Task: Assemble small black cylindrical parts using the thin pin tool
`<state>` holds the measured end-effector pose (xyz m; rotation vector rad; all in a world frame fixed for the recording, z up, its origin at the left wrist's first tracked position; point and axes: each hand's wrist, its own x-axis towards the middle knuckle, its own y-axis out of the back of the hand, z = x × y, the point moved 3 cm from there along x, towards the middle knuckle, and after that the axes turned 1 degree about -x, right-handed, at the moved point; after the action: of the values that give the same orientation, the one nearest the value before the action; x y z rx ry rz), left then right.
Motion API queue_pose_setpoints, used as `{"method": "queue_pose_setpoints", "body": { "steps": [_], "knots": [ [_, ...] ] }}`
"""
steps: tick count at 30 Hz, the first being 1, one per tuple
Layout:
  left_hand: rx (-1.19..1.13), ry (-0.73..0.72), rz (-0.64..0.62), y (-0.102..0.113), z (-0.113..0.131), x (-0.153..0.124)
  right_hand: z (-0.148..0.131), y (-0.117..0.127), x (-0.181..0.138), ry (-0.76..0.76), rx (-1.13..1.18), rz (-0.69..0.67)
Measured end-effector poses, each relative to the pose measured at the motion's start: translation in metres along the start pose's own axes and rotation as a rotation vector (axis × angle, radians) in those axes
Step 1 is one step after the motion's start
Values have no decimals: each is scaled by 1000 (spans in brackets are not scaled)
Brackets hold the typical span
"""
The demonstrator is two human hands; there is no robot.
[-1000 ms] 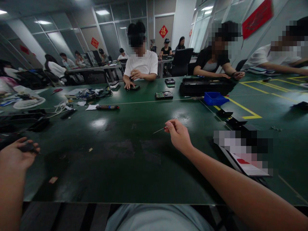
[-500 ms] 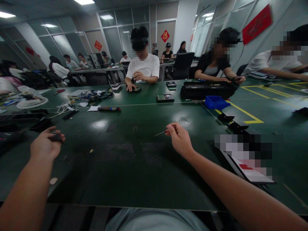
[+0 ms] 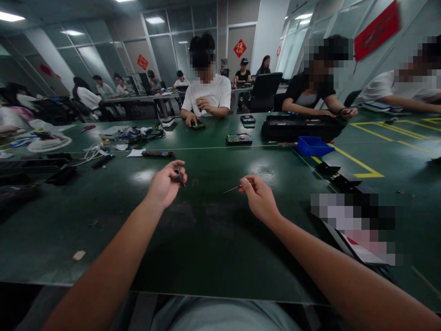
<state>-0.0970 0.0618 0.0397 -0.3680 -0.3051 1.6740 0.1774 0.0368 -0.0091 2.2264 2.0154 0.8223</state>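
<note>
My left hand point(image 3: 167, 184) hovers over the middle of the green table point(image 3: 206, 239), its fingers closed round a small dark part point(image 3: 178, 176). A short way to its right, my right hand point(image 3: 259, 196) pinches a thin screwdriver point(image 3: 234, 187) whose metal shaft points left toward the other hand. Both hands are held a little above the tabletop, roughly a hand's width apart.
A blue bin point(image 3: 313, 146), a long black tray point(image 3: 299, 128) and small black parts point(image 3: 339, 178) lie to the right. A circuit board point(image 3: 239, 138) and a marker-like tool point(image 3: 157, 153) lie further back. Cables and clutter point(image 3: 96, 151) fill the left. Several people sit across the table.
My left hand has swung in from the far left edge to the table's middle with the dark part in it. My right hand has hardly moved.
</note>
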Motion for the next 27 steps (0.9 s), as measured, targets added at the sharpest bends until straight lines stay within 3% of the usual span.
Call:
{"method": "queue_pose_setpoints", "body": {
  "steps": [3,7,12,18,27],
  "knots": [
    [127,-21,-152,-34,-26,-8,1,-1,0,0,-29,-23],
    [622,-217,-249,-55,-60,-13,4,-1,2,9,-38,-27],
    [945,-322,-290,-51,-82,-13,6,-1,3,2,-40,-14],
    [1036,-443,-355,-40,-82,-11,-4,3,1,31,-89,-1],
    [1098,-426,-330,-35,-86,-6,-5,4,-2,88,10,-2]
  ]
}}
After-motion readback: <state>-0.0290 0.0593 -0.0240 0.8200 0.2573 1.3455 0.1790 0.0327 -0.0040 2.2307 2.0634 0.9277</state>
